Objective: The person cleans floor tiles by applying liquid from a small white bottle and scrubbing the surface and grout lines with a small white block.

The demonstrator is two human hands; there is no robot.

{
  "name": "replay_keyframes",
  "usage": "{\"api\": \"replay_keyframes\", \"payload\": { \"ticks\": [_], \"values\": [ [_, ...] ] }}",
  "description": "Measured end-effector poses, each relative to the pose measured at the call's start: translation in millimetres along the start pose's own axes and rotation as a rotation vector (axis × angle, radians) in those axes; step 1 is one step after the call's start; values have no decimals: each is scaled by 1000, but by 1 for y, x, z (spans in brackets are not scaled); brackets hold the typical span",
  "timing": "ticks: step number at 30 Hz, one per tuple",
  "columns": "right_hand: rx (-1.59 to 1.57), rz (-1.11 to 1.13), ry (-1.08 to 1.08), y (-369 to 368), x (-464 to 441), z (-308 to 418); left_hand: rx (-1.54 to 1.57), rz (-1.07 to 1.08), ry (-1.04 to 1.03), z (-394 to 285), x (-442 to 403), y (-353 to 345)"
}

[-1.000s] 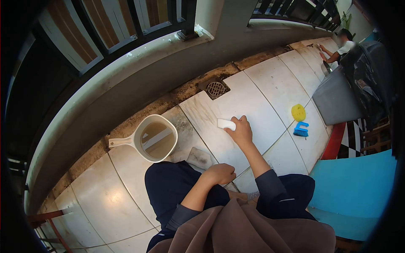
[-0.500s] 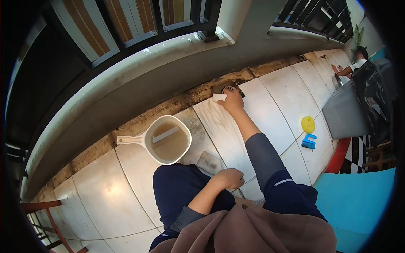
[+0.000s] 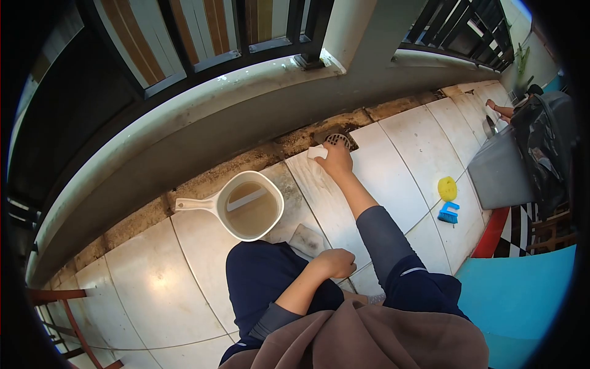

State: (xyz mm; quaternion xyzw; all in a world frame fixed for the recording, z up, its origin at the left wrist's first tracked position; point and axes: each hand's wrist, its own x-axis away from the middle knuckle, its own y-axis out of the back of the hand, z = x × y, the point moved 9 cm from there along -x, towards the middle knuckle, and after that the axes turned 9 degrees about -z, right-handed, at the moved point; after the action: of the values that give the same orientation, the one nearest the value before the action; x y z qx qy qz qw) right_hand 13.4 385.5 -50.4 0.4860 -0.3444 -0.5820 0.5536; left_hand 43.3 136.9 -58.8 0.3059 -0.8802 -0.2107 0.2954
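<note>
My right hand (image 3: 337,159) is closed on a white block (image 3: 317,152), which rests on a stained floor tile (image 3: 321,184) beside the round drain grate (image 3: 338,140). My left hand (image 3: 337,263) is curled near my knee; whether anything is inside it is hidden. A dirty whitish slab (image 3: 306,240) lies on the tiles just beyond my left hand. To the left of it, a white dipper (image 3: 279,212) holds murky water, its handle pointing left.
A yellow scrubber (image 3: 447,189) and a blue brush (image 3: 448,213) lie on the tiles at right. Behind them is a grey bin (image 3: 501,169), partly hiding another person (image 3: 505,111). A low wall (image 3: 246,126) with railings runs along the floor.
My right hand has moved forward with the white block, from mid-tile to the edge by the drain. The camera view has shifted. The other person is now more hidden behind the bin.
</note>
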Motion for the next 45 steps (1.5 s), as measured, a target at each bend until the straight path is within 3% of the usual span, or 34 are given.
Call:
{"api": "replay_keyframes", "payload": {
  "ticks": [3,7,11,22,26,29,31,33,38,42,45],
  "values": [
    [-15,23,111,-9,4,29,6,-12,3,-3,-1,5],
    [-5,16,20,-5,-13,11,4,33,29,2,2,-1],
    [-13,46,129,-14,7,46,2,21,18,-5,-1,1],
    [32,64,126,-11,5,63,22,4,15,-4,-4,4],
    [40,44,22,-12,-16,34,-6,36,49,7,1,-7],
    [73,14,104,-10,6,63,-26,91,43,0,-5,-12],
    [70,51,133,-12,8,70,31,16,11,-11,-3,6],
    [51,62,109,-11,-1,57,63,-60,-3,-6,0,11],
    [35,37,-38,-3,-10,28,-39,71,60,6,-1,-13],
    [16,40,50,-10,14,66,31,-58,-130,-14,-7,1],
    [14,66,92,-10,1,50,3,7,-38,-1,-3,-4]
  ]
}}
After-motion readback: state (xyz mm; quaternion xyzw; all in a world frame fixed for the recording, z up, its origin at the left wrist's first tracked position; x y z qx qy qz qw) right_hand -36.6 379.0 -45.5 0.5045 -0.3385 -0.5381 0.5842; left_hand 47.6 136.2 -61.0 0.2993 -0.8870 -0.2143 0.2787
